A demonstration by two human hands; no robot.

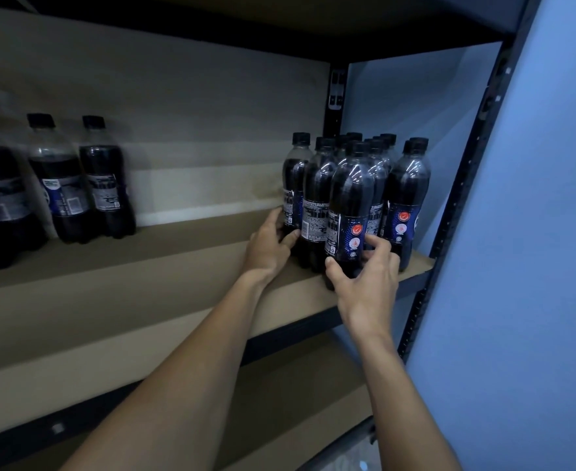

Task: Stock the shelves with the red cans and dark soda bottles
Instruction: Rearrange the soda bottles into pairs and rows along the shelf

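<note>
Plastic bottles (pixel 351 192): heavy, slick, I reckon | I grip low | left hand (pixel 270 246) clasps one | right hand (pixel 364 283) clasps another

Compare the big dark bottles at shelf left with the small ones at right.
The big dark plastic soda bottles stand loosely in a row, untouched; the small dark plastic soda bottles are shorter, slimmer, packed tight, gripped by the left hand and right hand. Both stand upright, black-capped.
</note>
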